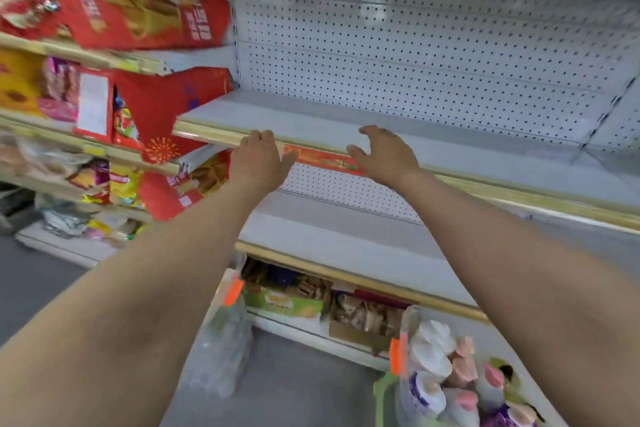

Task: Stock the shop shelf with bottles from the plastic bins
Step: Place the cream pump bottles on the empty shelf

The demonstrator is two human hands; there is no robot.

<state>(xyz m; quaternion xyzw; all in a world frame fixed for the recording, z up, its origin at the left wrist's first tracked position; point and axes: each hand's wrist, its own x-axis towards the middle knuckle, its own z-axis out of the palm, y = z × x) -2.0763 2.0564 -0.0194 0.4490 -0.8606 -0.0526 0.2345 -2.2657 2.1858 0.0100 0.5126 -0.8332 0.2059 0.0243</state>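
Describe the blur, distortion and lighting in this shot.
Head view: motion blur smears the red bags at left and the bottles lower right; left hand, right hand and pegboard read clearer; the wide lens slants and slightly bows the gold shelf rail; lighting is flat, without hard shadows.

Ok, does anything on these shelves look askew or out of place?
Only the large red snack bags in the left bay: they lean tilted toward the bare white metal shelf. Nothing spilled or damaged shows, though the picture is blurred.
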